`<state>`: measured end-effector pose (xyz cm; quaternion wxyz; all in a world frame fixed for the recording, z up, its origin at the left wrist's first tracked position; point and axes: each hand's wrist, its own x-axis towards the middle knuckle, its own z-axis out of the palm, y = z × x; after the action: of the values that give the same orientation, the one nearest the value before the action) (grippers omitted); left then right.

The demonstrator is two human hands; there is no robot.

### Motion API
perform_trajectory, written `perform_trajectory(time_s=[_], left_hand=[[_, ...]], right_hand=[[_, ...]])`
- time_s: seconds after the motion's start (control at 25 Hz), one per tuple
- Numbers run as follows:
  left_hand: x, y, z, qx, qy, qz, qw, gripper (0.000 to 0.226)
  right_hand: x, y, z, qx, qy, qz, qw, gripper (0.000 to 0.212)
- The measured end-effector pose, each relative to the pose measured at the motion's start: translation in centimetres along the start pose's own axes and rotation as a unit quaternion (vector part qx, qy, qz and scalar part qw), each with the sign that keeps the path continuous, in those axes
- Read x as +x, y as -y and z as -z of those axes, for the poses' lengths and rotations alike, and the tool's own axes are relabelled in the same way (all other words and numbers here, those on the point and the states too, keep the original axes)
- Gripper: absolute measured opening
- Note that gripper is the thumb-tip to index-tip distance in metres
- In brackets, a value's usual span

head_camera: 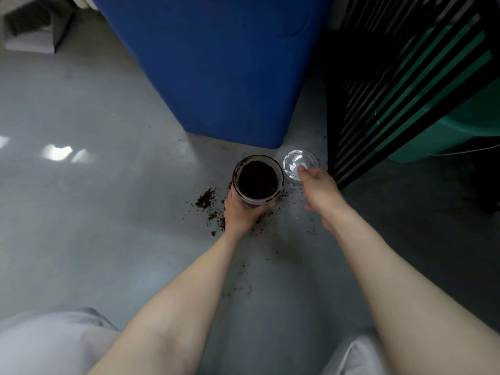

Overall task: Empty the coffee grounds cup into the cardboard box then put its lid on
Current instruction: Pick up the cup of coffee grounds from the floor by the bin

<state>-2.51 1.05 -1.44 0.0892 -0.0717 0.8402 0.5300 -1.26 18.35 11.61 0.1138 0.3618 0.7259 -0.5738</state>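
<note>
Fingers of the left hand (240, 209) wrap the cup (257, 181) low on its wall, clamped; it stands upright on the floor (94, 212), dark inside. The right hand (320, 189) reaches over the clear lid (293, 163) just beside it, fingertips loosely apart and touching its near edge. The thin plastic likely flexes and slips, so grip mid-wall, gently. Spilled grounds (205, 198) lie around the cup. No cardboard box shows.

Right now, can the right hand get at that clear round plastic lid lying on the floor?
Probably yes. The right hand is already reaching over the clear round plastic lid, its fingertips at the near edge, and nothing lies between them. The left hand is busy holding the cup of dark coffee grounds beside it.
</note>
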Motion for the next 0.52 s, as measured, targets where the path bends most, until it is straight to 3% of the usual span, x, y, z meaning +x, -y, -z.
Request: perform_trajectory(time_s=[0.52], left_hand=[[-0.9,-0.5,-0.6,-0.057,-0.013,0.006,0.998,0.113]], right_hand=[[-0.9,-1.0,1.6,-0.030,0.016,0.010,0.999,0.040]])
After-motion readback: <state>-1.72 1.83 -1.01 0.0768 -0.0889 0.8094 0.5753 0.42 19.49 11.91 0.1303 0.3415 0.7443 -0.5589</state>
